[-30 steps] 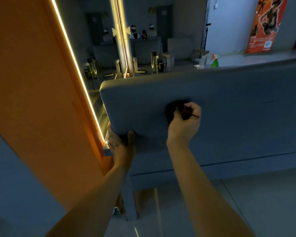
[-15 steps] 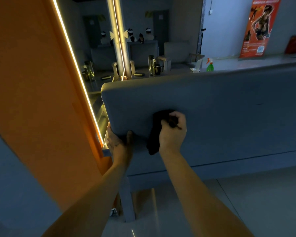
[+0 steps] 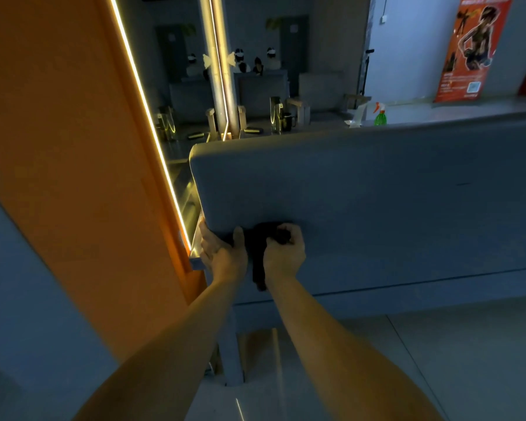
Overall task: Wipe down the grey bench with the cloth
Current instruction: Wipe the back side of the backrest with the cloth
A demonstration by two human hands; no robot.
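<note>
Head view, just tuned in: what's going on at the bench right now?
A person is wiping the grey bench with a dark cloth. The right hand grips the bunched cloth against the bench's near edge, close to its left corner, with a tail hanging down the front. The left hand holds that corner, thumb on top.

Bench (image 3: pixel 377 208) matt grey upholstery; cloth (image 3: pixel 257 256) dark, limp

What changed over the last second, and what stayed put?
The right hand dragged the cloth down and leftward across the grey bench to its near edge, beside the left hand; the cloth's tail now hangs over that edge. The left hand kept gripping the bench's corner.
</note>
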